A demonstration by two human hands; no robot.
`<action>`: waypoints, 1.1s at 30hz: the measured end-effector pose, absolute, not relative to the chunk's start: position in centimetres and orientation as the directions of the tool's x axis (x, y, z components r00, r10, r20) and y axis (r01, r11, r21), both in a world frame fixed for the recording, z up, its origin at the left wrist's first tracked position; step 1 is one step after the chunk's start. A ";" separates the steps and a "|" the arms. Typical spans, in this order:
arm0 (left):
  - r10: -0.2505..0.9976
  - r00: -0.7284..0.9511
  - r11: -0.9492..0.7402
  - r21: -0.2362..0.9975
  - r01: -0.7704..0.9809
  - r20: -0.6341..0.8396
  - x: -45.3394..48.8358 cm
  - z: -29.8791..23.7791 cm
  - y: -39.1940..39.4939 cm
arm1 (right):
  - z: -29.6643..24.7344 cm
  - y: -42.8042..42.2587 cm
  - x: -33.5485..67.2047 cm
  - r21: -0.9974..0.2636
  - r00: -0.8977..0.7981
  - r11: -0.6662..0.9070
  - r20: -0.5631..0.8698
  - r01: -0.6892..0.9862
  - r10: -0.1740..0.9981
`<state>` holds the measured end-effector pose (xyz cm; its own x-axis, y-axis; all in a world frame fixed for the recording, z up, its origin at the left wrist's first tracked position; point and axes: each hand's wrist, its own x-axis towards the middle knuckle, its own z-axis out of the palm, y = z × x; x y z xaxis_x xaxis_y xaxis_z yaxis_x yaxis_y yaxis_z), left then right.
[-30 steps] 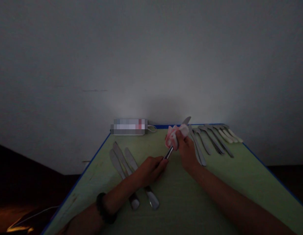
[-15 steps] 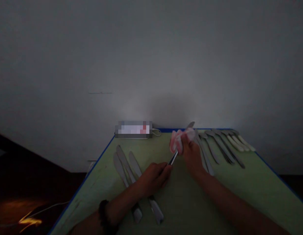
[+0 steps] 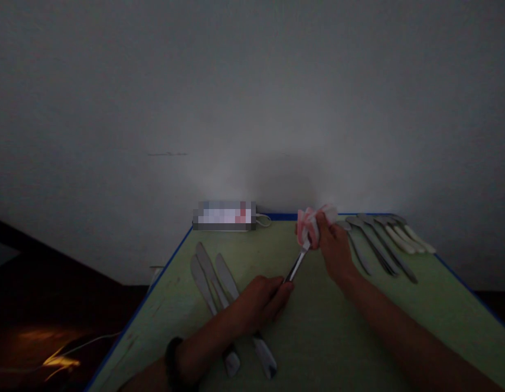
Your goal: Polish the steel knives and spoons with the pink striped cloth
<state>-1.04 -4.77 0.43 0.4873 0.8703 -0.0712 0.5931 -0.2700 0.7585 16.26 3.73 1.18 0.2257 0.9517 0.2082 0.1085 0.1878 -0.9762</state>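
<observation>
1 knife (image 3: 297, 265) in left hand (image 3: 266, 302), pink cloth (image 3: 308, 226) in right hand (image 3: 334, 245), against the knife

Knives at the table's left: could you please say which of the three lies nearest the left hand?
The rightmost knife; it lies closest to the left hand, while the leftmost knife and middle knife lie close together, farther left.

Perhaps a home — cutlery (image 3: 201, 276) on a green table (image 3: 252, 245) against a plain wall (image 3: 252, 98).

Tip of knife (image 3: 295, 265) hidden by cloth (image 3: 308, 222)
</observation>
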 end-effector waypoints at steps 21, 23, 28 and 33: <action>0.935 0.328 -0.273 0.864 0.423 0.134 -1.8 0.3 -5.0 | 2.0 4.5 19.3 -0.972 0.328 0.213 0.235 0.103 0.915; 0.952 0.243 -0.272 0.874 0.403 0.184 -1.8 0.2 -5.1 | 1.7 3.7 18.5 -0.979 0.273 0.146 0.180 0.140 0.945; 0.953 0.213 -0.282 0.887 0.365 0.215 -1.7 0.0 -5.2 | -0.1 2.2 15.7 -0.966 -0.064 0.127 0.116 0.224 0.991; 0.949 0.275 -0.265 0.866 0.424 0.155 -1.4 0.2 -4.9 | -1.8 1.0 13.8 -0.933 -0.023 0.268 0.271 0.239 0.962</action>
<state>-1.42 -4.92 0.16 0.2749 0.9488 0.1554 0.4239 -0.2646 0.8662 13.84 0.99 -1.76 -0.0232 0.9624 0.2706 0.2390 0.2681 -0.9333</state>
